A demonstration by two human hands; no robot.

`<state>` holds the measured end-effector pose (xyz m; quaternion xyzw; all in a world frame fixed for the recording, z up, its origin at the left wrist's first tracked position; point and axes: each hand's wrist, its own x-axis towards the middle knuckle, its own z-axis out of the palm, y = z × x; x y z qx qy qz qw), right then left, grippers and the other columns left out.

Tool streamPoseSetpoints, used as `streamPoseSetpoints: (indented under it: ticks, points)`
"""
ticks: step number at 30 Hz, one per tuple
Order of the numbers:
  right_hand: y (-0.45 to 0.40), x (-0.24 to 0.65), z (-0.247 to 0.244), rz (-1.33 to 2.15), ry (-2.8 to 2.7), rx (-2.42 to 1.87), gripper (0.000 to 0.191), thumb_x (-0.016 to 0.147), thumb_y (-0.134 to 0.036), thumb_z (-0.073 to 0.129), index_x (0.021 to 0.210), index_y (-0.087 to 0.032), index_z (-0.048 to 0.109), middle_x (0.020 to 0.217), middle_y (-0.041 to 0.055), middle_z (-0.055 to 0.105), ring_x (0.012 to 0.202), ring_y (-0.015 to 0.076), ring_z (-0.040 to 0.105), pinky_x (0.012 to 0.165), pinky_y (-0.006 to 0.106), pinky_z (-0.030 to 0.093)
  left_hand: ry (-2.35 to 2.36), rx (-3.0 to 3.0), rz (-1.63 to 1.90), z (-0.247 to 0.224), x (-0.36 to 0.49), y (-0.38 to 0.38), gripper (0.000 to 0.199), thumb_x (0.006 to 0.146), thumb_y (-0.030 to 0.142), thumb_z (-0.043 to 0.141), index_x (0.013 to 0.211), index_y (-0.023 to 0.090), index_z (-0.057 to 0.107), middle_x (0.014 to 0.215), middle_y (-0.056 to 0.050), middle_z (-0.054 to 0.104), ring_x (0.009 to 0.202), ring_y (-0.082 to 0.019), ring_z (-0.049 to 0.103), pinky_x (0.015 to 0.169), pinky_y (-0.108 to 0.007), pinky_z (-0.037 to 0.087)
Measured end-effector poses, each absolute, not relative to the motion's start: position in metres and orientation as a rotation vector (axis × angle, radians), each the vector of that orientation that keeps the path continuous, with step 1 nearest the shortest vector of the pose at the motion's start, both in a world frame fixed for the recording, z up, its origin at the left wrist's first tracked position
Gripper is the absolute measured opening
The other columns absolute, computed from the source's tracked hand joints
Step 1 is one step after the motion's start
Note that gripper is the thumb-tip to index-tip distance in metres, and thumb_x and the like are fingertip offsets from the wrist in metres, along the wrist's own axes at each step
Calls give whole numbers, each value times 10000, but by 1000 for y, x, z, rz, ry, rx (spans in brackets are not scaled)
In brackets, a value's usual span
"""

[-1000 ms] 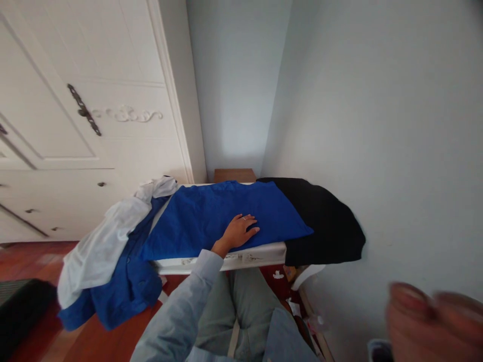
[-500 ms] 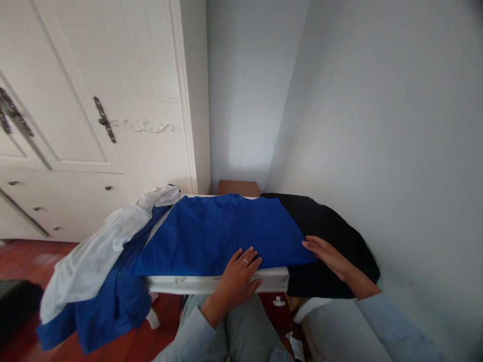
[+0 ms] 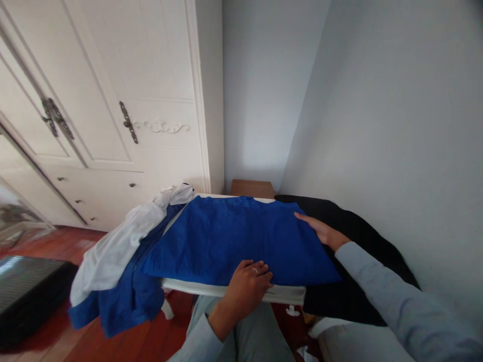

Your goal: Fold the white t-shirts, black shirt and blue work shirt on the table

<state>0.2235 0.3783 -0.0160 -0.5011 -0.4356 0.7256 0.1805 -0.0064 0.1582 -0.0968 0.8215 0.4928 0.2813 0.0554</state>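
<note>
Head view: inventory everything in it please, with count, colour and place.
Table: 1, white, centre
Spread garment: 1, blue, across table
Cloth: 1, black, right end, partly under spread garment
Draped garment: 1, white, over left end
Hanging garment: 1, blue, beneath draped garment
Wardrobe: 1, white, left
Door handles: 3+, dark, on wardrobe
Drawer knobs: 4, dark, lower wardrobe
Boxy object: 1, brown, behind table
Walls: 2, grey, behind and right
Floor: 1, red, below
Ribbed object: 1, dark, floor left
Unclear item: 1, greyish, far left
Scraps: 2+, white, floor under table
Trousers: 1 pair, grey, bottom centre
Sleeves: 2, pale blue, bottom and right
Left hand: 1, wearing ring, at spread garment's near side
Right hand: 1, bare, at spread garment's right side
</note>
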Motion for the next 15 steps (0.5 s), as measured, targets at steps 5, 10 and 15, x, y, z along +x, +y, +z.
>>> streamPoseSetpoints:
  ticks: [5, 10, 15]
  points:
    - [409, 192, -10, 2057, -1065, -1449, 340, 939, -364, 606, 1152, -104, 655, 856, 108, 751, 709, 181, 717, 883, 329, 592, 1597, 2249, 1312, -106, -28, 110, 249, 975, 264, 532, 1166, 313, 683, 1237, -42, 701, 1280, -214, 582, 1094, -426, 457]
    - [422, 187, -10, 2051, -1125, -1497, 349, 942, -356, 599, 1161, -92, 661, 843, 115, 747, 696, 186, 713, 889, 351, 589, 2214, 684, 2153, -127, -69, 63, 387, 834, 384, 686, 1195, 273, 602, 1253, -79, 635, 1161, -272, 619, 969, -413, 529]
    - [427, 185, -17, 1897, -1348, -1567, 222, 813, -205, 720, 1011, -113, 686, 842, 109, 745, 730, 200, 715, 877, 356, 585, 1596, -251, 2089, -108, -103, 65, 224, 784, 287, 679, 975, 197, 603, 884, -26, 667, 794, -171, 676, 670, -257, 547]
